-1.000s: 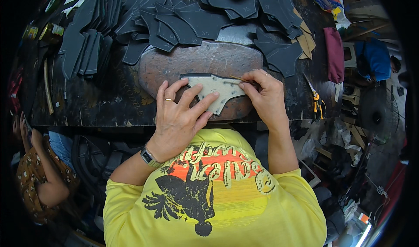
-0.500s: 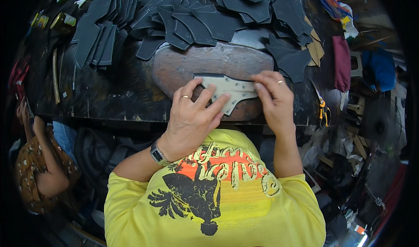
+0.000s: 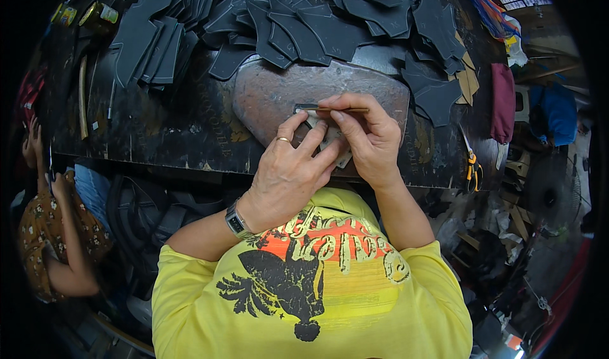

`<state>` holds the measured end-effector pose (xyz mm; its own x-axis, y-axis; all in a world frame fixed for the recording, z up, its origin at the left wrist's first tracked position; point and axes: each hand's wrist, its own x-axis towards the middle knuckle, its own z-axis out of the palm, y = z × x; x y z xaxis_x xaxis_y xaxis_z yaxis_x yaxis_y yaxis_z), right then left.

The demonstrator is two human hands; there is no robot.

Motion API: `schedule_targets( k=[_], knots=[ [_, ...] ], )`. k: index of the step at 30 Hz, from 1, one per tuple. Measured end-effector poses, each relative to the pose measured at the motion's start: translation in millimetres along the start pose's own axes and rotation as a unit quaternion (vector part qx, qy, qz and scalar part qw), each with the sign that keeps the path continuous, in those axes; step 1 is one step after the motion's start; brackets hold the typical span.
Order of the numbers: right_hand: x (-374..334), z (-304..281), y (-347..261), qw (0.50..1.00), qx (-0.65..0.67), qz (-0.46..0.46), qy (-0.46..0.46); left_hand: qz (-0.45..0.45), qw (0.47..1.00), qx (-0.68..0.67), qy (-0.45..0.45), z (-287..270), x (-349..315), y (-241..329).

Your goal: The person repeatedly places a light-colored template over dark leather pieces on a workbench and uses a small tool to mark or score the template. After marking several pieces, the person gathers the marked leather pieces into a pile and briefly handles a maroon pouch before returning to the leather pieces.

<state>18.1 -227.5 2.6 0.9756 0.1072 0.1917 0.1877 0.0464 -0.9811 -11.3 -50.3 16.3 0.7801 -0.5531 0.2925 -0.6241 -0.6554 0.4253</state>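
Observation:
My left hand (image 3: 293,156) lies with spread fingers on a light grey, dotted pattern piece (image 3: 328,137), pressing it down with the fingertips. A dark layer shows along the piece's upper edge. My right hand (image 3: 371,137) pinches a slim brown stick-like tool (image 3: 346,109) between thumb and fingers, held almost level over that upper edge. Its exact kind I cannot make out. Both hands partly cover the pattern piece, which rests on a worn brown board (image 3: 266,92) with rounded corners.
Many black cut pieces with pale outlines (image 3: 285,29) pile across the far side. Orange-handled scissors (image 3: 472,165) lie at right, near a maroon cloth (image 3: 502,102) and brown card pieces (image 3: 467,79). Jars (image 3: 99,17) and a wooden stick (image 3: 82,99) are at left. Another person (image 3: 63,232) sits at lower left.
My right hand has moved left from the pattern piece's narrow right end to its upper edge. The slim brown tool now shows in its fingers. My left hand stays on the piece.

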Motion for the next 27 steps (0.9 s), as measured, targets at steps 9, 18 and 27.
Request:
schedule_targets(
  k=[9,18,27],
  knots=[
    [-1.0,-1.9,2.2,0.997,-0.069,-0.014,-0.022,-0.012,1.000,-0.009,0.008,0.4,0.9,0.7],
    [-5.6,-24.9,-18.3,0.969,-0.238,-0.063,-0.031,-0.003,0.999,0.017,-0.033,-8.5,5.7,2.0],
    [-4.3,-21.7,-14.5,0.946,-0.313,-0.078,0.016,0.016,0.996,0.042,-0.080,-16.3,16.7,4.7]
  ],
)
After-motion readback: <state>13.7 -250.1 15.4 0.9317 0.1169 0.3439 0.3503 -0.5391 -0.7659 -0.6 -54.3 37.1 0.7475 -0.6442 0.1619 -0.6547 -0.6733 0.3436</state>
